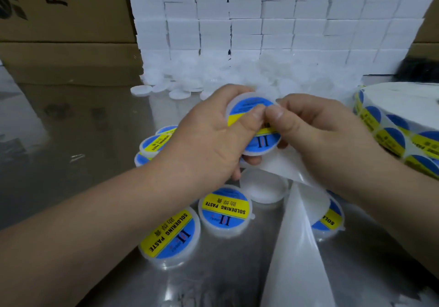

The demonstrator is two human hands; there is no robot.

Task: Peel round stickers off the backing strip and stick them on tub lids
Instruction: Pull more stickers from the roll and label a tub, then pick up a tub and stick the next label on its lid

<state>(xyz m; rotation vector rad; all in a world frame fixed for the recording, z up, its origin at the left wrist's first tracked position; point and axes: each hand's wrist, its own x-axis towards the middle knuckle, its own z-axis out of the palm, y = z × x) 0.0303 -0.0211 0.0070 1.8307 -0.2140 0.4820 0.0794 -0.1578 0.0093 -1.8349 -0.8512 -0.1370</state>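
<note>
My left hand grips a white tub lid held up above the metal table, its thumb pressing on the blue and yellow round sticker on the lid. My right hand touches the same sticker with its thumb, its fingers curled at the lid's right edge. The bare white backing strip hangs from under my right hand toward the near edge. A roll of stickers lies at the right.
Several stickered lids lie on the steel table below my hands, with one bare lid among them. A heap of plain lids sits farther back before a wall of white boxes. Cardboard cartons stand at the left.
</note>
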